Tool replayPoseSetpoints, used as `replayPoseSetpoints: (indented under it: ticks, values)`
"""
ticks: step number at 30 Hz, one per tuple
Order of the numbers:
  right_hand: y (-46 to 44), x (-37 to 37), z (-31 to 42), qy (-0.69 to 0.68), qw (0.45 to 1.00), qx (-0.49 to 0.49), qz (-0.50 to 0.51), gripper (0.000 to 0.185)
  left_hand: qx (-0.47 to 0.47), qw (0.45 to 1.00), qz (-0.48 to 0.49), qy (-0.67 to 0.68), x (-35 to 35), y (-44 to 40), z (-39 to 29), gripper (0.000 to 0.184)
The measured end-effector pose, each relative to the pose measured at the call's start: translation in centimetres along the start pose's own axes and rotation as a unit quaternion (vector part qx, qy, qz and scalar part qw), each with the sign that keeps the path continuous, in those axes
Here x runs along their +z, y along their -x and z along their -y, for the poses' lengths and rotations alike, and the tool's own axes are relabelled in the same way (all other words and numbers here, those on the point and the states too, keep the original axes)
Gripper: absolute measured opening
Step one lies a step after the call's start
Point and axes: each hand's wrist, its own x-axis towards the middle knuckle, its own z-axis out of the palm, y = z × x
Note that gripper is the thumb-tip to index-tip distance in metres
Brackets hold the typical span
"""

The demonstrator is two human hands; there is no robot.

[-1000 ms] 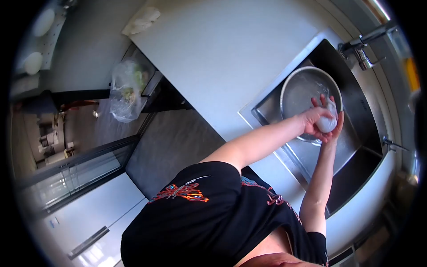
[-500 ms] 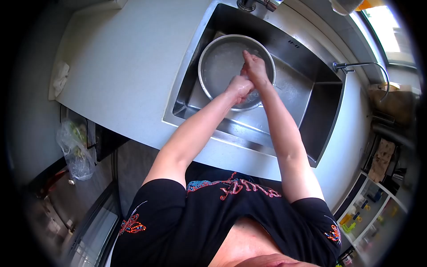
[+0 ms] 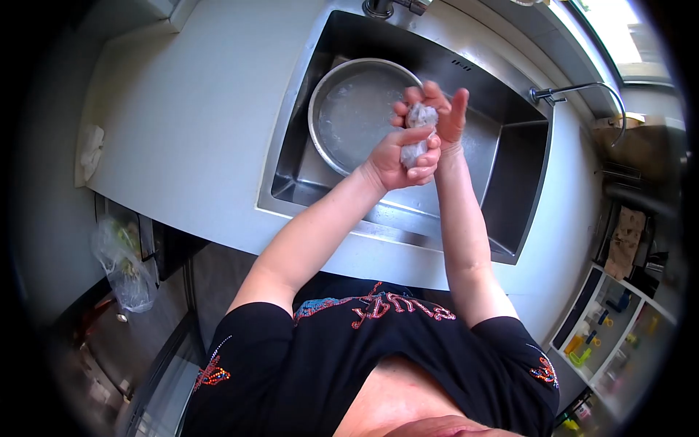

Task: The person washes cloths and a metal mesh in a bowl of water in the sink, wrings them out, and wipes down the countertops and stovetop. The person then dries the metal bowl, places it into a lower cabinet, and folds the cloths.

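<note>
Above the right side of a round metal basin (image 3: 317,138) in the steel sink (image 3: 295,156), both hands are close together. My left hand (image 3: 400,159) has its fingers wrapped round a wet, whitish translucent bundle (image 3: 414,151). The bundle's crumpled upper part rises from the fist. My right hand (image 3: 445,116) is just beyond it, palm facing the bundle, thumb and fingers spread, touching or nearly touching its top. Cloudy water lies in the basin.
A tap (image 3: 382,9) stands behind the sink, and a thin curved spout (image 3: 615,95) at its right. A white cloth (image 3: 92,151) lies at the counter's left end. A clear plastic bag (image 3: 125,266) hangs below. At lower right are shelves (image 3: 615,320).
The hands have risen from over the basin and moved slightly right. My right hand has spread its fingers, and the bundle, hidden half a second ago, shows again. The view has shifted.
</note>
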Motion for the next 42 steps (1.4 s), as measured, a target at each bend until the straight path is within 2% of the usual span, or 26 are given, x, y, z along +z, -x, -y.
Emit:
replayPoseSetpoints:
  ticks: [1,3,5,8,9,11,12,13,15,17,19,21,23,25,27,28,31,34,35,38,39,41,42]
  values:
    - [-0.8,4.3,-0.1,0.005,0.990,-0.049,0.132,0.038,0.009,0.999,0.048,0.001,0.3,0.1,0.4,0.018]
    - [-0.2,5.0,1.4,0.119,0.991,-0.010,0.068,0.038,-0.011,0.999,0.039,-0.032,1.8,0.2,1.0,0.020]
    - [-0.4,8.5,2.1,0.296,0.954,0.008,-0.051,0.042,-0.020,0.996,0.010,-0.084,3.1,0.4,0.6,0.018]
    - [-1.0,7.3,1.2,0.366,0.914,0.056,-0.167,0.040,-0.018,0.953,-0.216,-0.213,1.9,0.6,0.1,0.013]
    - [-1.3,6.2,0.3,0.344,0.908,0.069,-0.230,0.039,-0.004,0.932,-0.264,-0.249,0.7,0.4,0.0,0.007]
    - [-1.9,3.3,-1.3,0.334,0.895,0.070,-0.287,0.036,0.016,0.885,-0.345,-0.312,-1.4,0.2,-0.1,0.007]
    - [-2.1,1.1,-2.4,0.337,0.886,0.062,-0.314,0.035,0.024,0.857,-0.385,-0.343,-3.0,0.2,-0.2,0.008]
    - [-2.3,-1.3,-3.6,0.370,0.876,0.015,-0.308,0.034,0.037,0.803,-0.407,-0.435,-6.2,-0.1,-0.5,0.005]
    - [-2.1,-5.8,-5.9,0.416,0.854,-0.061,-0.308,0.033,0.112,0.629,-0.432,-0.636,-15.8,-0.6,-0.5,0.013]
    - [-1.5,-9.5,-8.0,0.423,0.837,-0.101,-0.333,0.032,0.075,0.504,-0.448,-0.735,-16.8,-0.2,-0.8,0.020]
    - [-0.9,-10.4,-8.6,0.390,0.829,-0.090,-0.391,0.031,-0.068,0.454,-0.476,-0.751,-13.2,0.6,-1.8,0.026]
    - [-0.3,-9.3,-8.5,0.357,0.825,-0.070,-0.433,0.032,-0.048,0.400,-0.419,-0.813,-12.7,1.0,-2.3,0.031]
    - [0.8,-3.7,-6.4,0.357,0.820,-0.007,-0.448,0.038,-0.048,0.357,-0.372,-0.855,-11.7,1.5,-2.7,0.042]
    - [3.4,-3.3,-5.2,0.541,0.773,0.012,-0.332,0.041,-0.066,0.323,-0.341,-0.880,-7.5,1.9,-3.5,0.055]
    - [4.4,1.2,-3.4,0.460,0.771,0.213,-0.384,0.040,-0.069,0.353,-0.326,-0.874,-2.6,2.6,-3.7,0.064]
    - [5.1,1.2,-3.4,0.442,0.800,0.188,-0.360,0.041,-0.072,0.367,-0.320,-0.870,-1.4,2.8,-3.8,0.068]
    - [7.0,2.0,-3.3,0.390,0.862,0.101,-0.308,0.044,-0.022,0.518,-0.324,-0.791,-2.2,2.9,-4.0,0.064]
    - [7.6,4.0,-3.7,0.409,0.862,0.009,-0.300,0.047,-0.065,0.731,-0.363,-0.575,-1.1,3.4,-4.6,0.058]
    - [8.0,4.4,-3.7,0.395,0.866,0.007,-0.306,0.044,-0.041,0.771,-0.342,-0.536,-0.3,3.7,-4.8,0.052]
    - [8.8,5.4,-3.7,0.397,0.849,-0.041,-0.348,0.034,-0.038,0.783,-0.297,-0.546,1.3,4.0,-5.1,0.050]
    - [9.1,6.0,-3.5,0.421,0.836,-0.071,-0.345,0.031,-0.025,0.770,-0.286,-0.570,2.2,4.0,-4.7,0.050]
    - [10.0,7.3,-3.2,0.472,0.805,-0.126,-0.338,0.027,0.016,0.794,-0.334,-0.507,1.7,3.8,-5.3,0.045]
    - [10.6,7.8,-3.1,0.503,0.792,-0.121,-0.325,0.026,0.037,0.804,-0.358,-0.473,1.0,3.7,-5.9,0.043]
